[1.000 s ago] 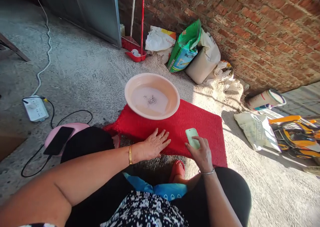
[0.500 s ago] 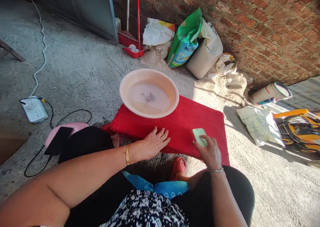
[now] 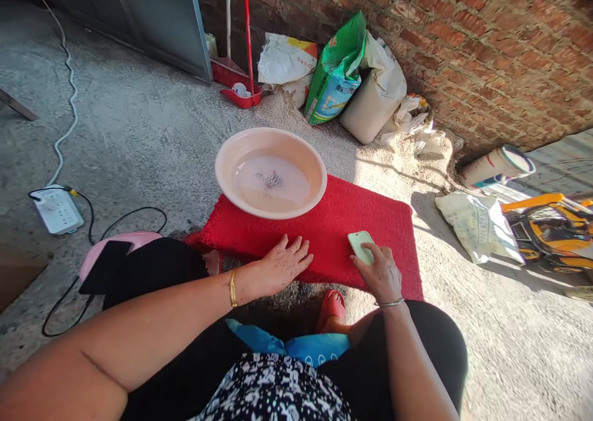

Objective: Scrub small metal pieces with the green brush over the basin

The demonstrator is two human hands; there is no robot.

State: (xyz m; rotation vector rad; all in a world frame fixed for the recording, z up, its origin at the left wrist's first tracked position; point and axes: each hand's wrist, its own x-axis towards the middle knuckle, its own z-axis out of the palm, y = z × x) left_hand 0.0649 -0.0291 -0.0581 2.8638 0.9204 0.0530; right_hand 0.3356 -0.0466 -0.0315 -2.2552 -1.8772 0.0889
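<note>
A red, rough-pile mat (image 3: 375, 214) lies in front of my knees over what seems to be a low support. My left hand (image 3: 282, 266) rests on its near edge, palm down, with the fingers spread. Further right, my right hand (image 3: 380, 273) grips a pale green scrub brush (image 3: 361, 245) from above. The brush is pressed against the mat, and its underside is hidden. Past my left hand, a pale pink basin (image 3: 271, 208) with shallow, clear water stands partly on the mat's far left part.
A white power strip (image 3: 58, 210) with cables and a black phone (image 3: 105, 266) on a pink seat are at left. Behind stand a red dustpan (image 3: 243, 97), a green sack (image 3: 334, 75) and a white sack (image 3: 375, 100). A yellow toy digger (image 3: 551, 229) sits at right.
My right hand has slid the scrub brush slightly left and away from me across the mat. The left hand stays on the mat. The whole view has shifted a little.
</note>
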